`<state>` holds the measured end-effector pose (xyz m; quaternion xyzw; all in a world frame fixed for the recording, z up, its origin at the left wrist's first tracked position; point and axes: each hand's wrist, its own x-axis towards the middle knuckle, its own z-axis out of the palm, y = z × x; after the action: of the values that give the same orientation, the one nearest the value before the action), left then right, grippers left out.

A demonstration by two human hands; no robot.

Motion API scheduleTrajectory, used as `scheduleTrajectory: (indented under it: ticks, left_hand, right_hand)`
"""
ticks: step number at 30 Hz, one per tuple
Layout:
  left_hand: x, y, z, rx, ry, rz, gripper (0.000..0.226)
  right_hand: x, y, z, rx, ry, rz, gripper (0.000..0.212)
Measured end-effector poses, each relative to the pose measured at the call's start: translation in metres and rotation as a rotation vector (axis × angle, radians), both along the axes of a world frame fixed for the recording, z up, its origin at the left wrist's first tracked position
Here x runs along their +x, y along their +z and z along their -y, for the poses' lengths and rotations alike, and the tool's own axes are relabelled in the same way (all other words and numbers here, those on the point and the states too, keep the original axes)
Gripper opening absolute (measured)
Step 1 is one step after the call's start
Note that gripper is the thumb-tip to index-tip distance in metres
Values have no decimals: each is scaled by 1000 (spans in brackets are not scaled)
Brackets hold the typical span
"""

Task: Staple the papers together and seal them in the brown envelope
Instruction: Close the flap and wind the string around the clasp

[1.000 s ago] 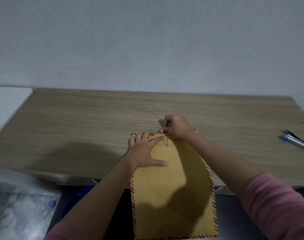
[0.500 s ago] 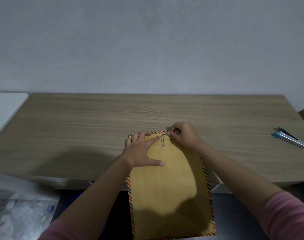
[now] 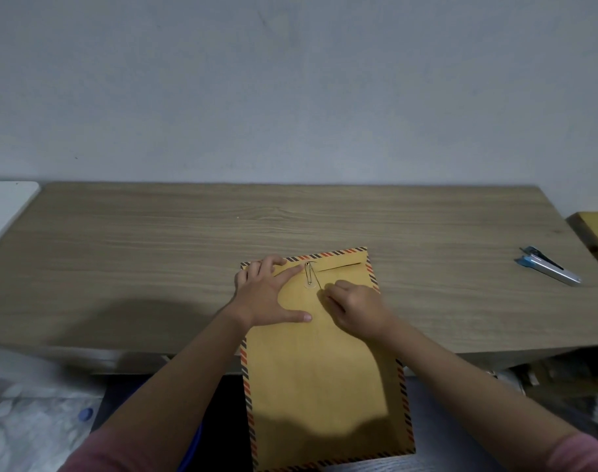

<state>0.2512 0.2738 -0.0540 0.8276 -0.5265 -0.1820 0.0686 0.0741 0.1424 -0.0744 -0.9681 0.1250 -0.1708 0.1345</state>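
A brown envelope (image 3: pixel 321 376) with a red and blue striped border lies on the wooden table (image 3: pixel 154 250), its lower half hanging over the front edge. Its flap is folded down at the far end. A thin closure string (image 3: pixel 312 275) runs between two small buttons below the flap. My left hand (image 3: pixel 270 294) rests flat on the envelope's upper left, index finger beside the upper button. My right hand (image 3: pixel 354 308) has curled fingers and pinches the string's free end just right of the lower button. The papers are not in sight.
A blue and silver stapler (image 3: pixel 548 265) lies at the table's far right. A yellow wooden block (image 3: pixel 595 233) sits past the right edge. A white surface (image 3: pixel 4 206) adjoins the table on the left. Blue and patterned items lie under the table front.
My right hand moved from the flap's top edge down and to the right, drawing the string from the upper button past the lower one. My left hand has stayed pressed on the envelope.
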Motion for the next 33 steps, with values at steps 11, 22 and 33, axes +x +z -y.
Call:
scheduleTrajectory:
  ticks: [11,22,33]
  left_hand:
    - [1,-4,-1,-21,-9,1,101]
    - [-8,-7,-9,-174,79,5,118]
    - [-8,-10,-10,-204,82,29,117]
  right_hand:
    - [24,11,-12,-24,95,-119,16]
    - [76,30,16,14,79,-244,15]
    - [103,41,46,314,19,-352,18]
